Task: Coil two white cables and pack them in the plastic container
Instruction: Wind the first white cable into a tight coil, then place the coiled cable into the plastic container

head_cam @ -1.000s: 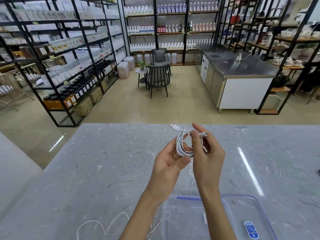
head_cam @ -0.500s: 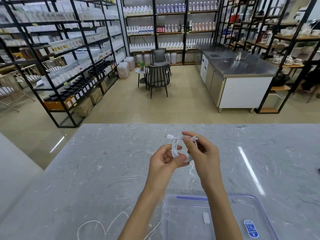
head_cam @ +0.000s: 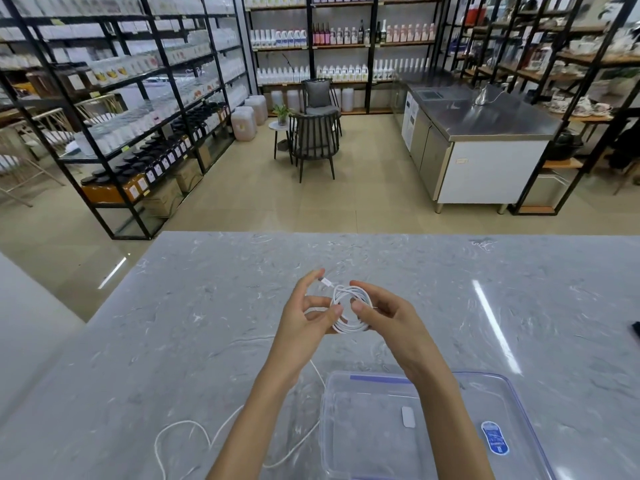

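A white cable wound into a small coil (head_cam: 349,311) hangs between my two hands above the grey marble table (head_cam: 173,323). My left hand (head_cam: 306,318) pinches the coil's left side, with a plug end sticking up by its fingertips. My right hand (head_cam: 388,315) grips the right side of the coil. A second white cable (head_cam: 194,429) lies loose on the table at the near left, partly hidden under my left forearm. The clear plastic container (head_cam: 519,400) stands open at the near right, under my right forearm, with a small white piece inside.
A blue oval sticker (head_cam: 495,442) sits on the container's right side. A dark object (head_cam: 635,329) shows at the table's right edge. Beyond the table are shelving racks, chairs (head_cam: 313,143) and a steel counter (head_cam: 485,133).
Both hands have come lower and nearer to me with the coil. The coil has turned flatter and its loops look tidier; the plug now points up by my left fingers.
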`<state>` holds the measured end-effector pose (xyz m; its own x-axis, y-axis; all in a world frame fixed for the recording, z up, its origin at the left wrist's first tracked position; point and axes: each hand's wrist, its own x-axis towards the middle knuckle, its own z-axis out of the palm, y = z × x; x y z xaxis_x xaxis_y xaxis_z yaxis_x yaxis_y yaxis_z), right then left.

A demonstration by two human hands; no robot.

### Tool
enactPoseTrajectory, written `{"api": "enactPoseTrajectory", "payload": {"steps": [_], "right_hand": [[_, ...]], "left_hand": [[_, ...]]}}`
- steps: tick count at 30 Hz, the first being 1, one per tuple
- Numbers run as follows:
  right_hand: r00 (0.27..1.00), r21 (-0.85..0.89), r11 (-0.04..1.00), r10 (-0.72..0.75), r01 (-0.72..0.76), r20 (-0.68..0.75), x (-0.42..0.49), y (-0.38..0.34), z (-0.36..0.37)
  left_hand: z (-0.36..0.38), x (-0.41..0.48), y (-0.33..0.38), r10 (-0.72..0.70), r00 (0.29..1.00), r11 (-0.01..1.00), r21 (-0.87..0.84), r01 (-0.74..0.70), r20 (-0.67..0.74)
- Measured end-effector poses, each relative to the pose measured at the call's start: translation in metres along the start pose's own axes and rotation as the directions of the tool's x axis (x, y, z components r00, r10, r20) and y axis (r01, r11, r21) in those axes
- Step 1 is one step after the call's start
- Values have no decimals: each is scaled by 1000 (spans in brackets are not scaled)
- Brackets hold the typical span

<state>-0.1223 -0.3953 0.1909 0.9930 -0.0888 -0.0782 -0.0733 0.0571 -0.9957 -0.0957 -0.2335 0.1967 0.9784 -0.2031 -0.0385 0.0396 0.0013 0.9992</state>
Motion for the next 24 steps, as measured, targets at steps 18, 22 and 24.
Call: {"api": "enactPoseTrajectory", "payload": {"steps": [18, 22, 24], "right_hand": [[988, 4, 989, 149, -149, -33, -3, 59, -13], [928, -33, 929, 370, -369, 40, -22, 106, -23], [899, -91, 896, 438, -434, 27, -30, 129, -28]], "left_hand": [[4, -6, -46, -281, 959, 959, 34, 281, 13], [13, -21, -102, -399, 917, 911, 106, 398, -5], [20, -29, -129, -452, 892, 883, 151, 444, 19]]}}
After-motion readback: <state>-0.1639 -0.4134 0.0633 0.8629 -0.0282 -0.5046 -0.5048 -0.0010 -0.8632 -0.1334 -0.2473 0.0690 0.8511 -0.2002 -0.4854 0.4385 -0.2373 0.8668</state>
